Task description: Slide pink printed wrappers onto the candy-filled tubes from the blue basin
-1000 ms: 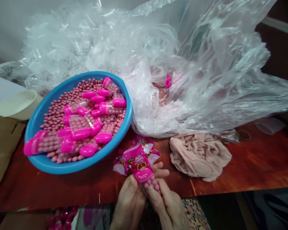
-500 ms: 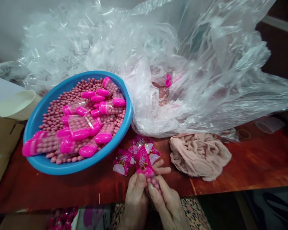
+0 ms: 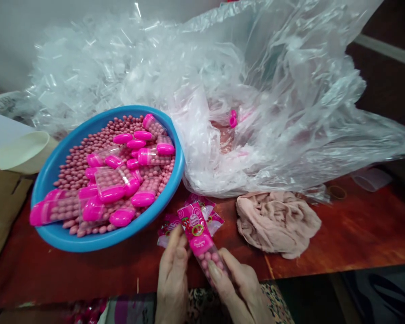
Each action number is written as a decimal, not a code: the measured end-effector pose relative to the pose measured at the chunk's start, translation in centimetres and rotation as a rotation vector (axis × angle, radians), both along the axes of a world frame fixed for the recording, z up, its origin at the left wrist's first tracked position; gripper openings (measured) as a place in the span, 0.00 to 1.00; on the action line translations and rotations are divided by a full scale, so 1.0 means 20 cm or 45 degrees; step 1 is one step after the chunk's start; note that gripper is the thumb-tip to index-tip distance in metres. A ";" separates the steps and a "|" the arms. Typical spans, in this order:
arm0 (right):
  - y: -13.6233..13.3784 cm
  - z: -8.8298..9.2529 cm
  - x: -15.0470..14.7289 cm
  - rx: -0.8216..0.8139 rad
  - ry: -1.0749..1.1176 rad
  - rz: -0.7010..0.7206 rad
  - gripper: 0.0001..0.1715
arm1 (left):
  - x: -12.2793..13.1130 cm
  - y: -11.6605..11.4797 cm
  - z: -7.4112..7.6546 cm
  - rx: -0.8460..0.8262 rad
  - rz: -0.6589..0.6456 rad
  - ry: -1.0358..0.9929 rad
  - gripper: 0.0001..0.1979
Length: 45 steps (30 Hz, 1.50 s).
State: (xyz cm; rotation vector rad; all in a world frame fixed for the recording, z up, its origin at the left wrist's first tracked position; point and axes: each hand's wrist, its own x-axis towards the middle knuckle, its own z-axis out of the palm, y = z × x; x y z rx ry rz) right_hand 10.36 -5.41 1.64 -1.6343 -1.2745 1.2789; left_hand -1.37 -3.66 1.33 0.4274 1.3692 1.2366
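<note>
**Field note: bare left hand (image 3: pixel 173 274) and right hand (image 3: pixel 238 288) over a patterned garment (image 3: pixel 272 306).**
Fingers long and tapering; right thumbnail (image 3: pixel 214 271) smooth, oval, unvarnished, reaching a little past the fingertip. Garment of soft printed fabric, with a dense, small, flower-like print in pink, black and tan at lower right of the view. Lower left, a magenta and mauve banded fabric panel (image 3: pixel 131 309) shows; whether it belongs to the same clothing, cannot tell.
</note>
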 end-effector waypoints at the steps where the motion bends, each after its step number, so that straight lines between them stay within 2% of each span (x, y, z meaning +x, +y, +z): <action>1: 0.00 0.00 0.02 -0.008 0.015 0.000 0.24 | -0.02 0.01 0.01 0.042 0.025 0.058 0.20; 7: -0.03 -0.03 0.10 -0.175 0.102 0.104 0.22 | -0.09 0.11 0.07 0.219 -0.147 0.181 0.17; 11: -0.03 -0.03 0.13 -0.190 0.111 0.135 0.21 | -0.11 0.16 0.09 0.251 -0.273 0.385 0.03; 13: -0.03 -0.03 0.15 -0.163 0.124 0.166 0.20 | -0.12 0.17 0.09 0.221 -0.293 0.362 0.04; 17: -0.05 -0.04 0.18 -0.150 0.092 0.182 0.16 | -0.12 0.19 0.08 0.172 -0.215 0.205 0.16; 22: -0.05 -0.03 0.19 -0.116 0.039 0.175 0.16 | -0.13 0.19 0.05 0.226 -0.338 0.283 0.05; 26: 0.00 -0.02 0.16 -0.139 0.097 0.261 0.17 | -0.17 0.16 0.02 0.291 -0.438 0.310 0.06; 29: 0.03 -0.03 0.13 -0.079 0.171 0.161 0.17 | -0.18 0.14 0.00 0.284 -0.477 0.405 0.06; 32: 0.03 -0.06 0.10 -0.087 0.297 0.011 0.16 | -0.16 0.12 -0.02 0.220 -0.448 0.417 0.05; 36: 0.02 -0.08 0.09 -0.221 0.492 -0.093 0.18 | -0.14 0.09 -0.03 0.095 -0.309 0.352 0.08; 41: 0.02 -0.06 0.08 -0.303 0.675 -0.090 0.21 | -0.14 0.06 -0.03 0.068 -0.315 0.236 0.09; 44: 0.03 -0.07 0.08 -0.305 0.699 -0.086 0.21 | -0.14 0.07 -0.02 0.111 -0.248 0.168 0.07; 45: 0.03 -0.07 0.08 -0.302 0.693 -0.097 0.20 | -0.13 0.07 -0.02 0.141 -0.209 0.112 0.09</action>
